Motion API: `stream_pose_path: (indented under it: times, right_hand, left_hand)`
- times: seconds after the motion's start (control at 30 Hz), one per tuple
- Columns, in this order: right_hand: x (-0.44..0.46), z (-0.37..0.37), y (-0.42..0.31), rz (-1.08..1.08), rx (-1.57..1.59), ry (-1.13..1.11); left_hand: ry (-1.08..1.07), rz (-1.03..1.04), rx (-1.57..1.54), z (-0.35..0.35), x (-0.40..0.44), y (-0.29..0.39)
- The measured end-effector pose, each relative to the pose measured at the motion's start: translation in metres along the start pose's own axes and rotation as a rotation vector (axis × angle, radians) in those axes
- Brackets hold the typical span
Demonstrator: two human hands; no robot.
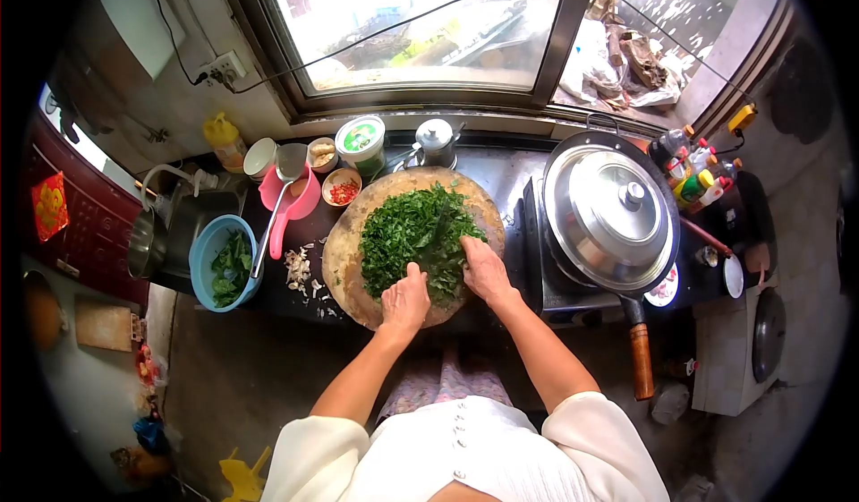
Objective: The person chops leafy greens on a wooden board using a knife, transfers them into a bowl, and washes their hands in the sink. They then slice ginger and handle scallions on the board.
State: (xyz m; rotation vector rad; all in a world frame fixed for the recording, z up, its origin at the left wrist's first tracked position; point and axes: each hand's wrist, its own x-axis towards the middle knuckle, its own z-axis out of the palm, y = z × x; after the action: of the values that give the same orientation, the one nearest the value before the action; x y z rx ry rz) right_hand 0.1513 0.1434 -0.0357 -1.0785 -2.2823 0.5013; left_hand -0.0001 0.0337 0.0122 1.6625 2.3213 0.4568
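Note:
A heap of chopped leafy greens (403, 225) covers much of a round wooden chopping board (344, 274) on the counter. My left hand (405, 303) is closed at the near edge of the heap, thumb uppermost. At the heap's right side my right hand (486, 271) has its fingers curled in against the greens. Between the hands a dark, blade-like shape (441, 226) shows among the leaves, blurred, and its handle is hidden. What either hand grips cannot be made out. Garlic skins (300, 271) lie left of the board.
Left are a blue basin (199, 265) with leaves, a pink strainer (304, 199) with a ladle (276, 207) across it, and a bowl of chopped red chili (342, 187). Right, a lidded wok (613, 220) stands on the stove, its wooden handle (642, 363) jutting past the counter edge.

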Motion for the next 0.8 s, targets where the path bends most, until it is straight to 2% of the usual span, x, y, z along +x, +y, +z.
stream_pose_path:
  times: [0.03, 0.13, 0.2, 0.27, 0.37, 0.47, 0.57, 0.67, 0.8]
  right_hand:
    - [0.0, 0.002, 0.0, 0.081, 0.068, 0.033]
    - [0.0, 0.002, 0.009, 0.097, 0.162, -0.012]
    - [-0.002, 0.006, 0.01, 0.093, 0.137, -0.045]
    - [0.0, 0.006, 0.011, 0.082, 0.104, -0.053]
    - [-0.004, -0.002, 0.004, 0.07, 0.033, -0.067]
    - [-0.011, -0.005, 0.003, 0.048, 0.161, 0.068]
    - [-0.014, -0.003, 0.004, 0.145, 0.248, 0.094]
    - [-0.013, 0.006, 0.013, 0.193, 0.28, 0.051]
    - [-0.012, 0.003, 0.01, 0.169, 0.148, -0.023]
  left_hand:
    - [0.021, 0.0, -0.014, -0.01, -0.005, 0.009]
    - [-0.065, -0.007, 0.034, -0.017, -0.012, 0.025]
    - [-0.073, 0.019, 0.053, 0.035, -0.002, 0.007]
    - [-0.027, 0.044, 0.059, 0.058, 0.018, 0.009]
    - [-0.054, 0.013, 0.023, 0.043, 0.026, 0.004]
    - [-0.054, 0.036, -0.006, 0.015, 0.022, -0.001]
    - [-0.066, 0.023, -0.003, -0.018, -0.001, 0.025]
    - [-0.136, 0.027, 0.054, 0.021, -0.002, 0.019]
    - [-0.083, 0.035, -0.016, 0.049, 0.02, 0.018]
